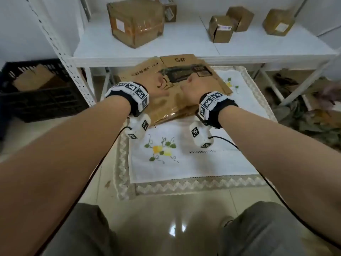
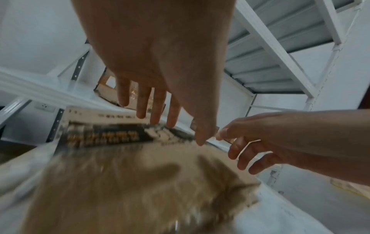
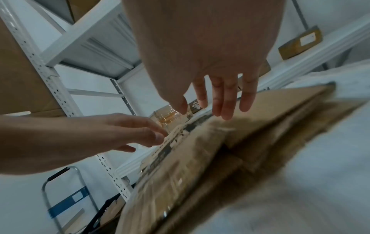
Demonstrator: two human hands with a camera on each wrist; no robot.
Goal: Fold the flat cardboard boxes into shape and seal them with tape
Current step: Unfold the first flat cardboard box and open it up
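A flattened brown cardboard box (image 1: pixel 184 100) with dark print and a "5#" flap lies on a white embroidered cloth (image 1: pixel 184 163) on the floor. Old glossy tape shines along its near edge. Both hands hover side by side over its middle. My left hand (image 1: pixel 159 90) has its fingers spread and straight and holds nothing, as the left wrist view shows (image 2: pixel 176 126). My right hand (image 1: pixel 188 85) reaches with relaxed fingers toward a raised flap (image 3: pixel 270 107) and is empty too (image 3: pixel 202 110). I cannot tell whether either hand touches the cardboard. No tape roll is in view.
A white metal shelf (image 1: pixel 184 58) stands just behind the cardboard, with several sealed boxes (image 1: pixel 135 21) on it. A black crate (image 1: pixel 40 89) holding cardboard sits at the left. Clutter (image 1: pixel 304 111) lies on the floor at the right. A folding step stool (image 3: pixel 66 197) leans at the left.
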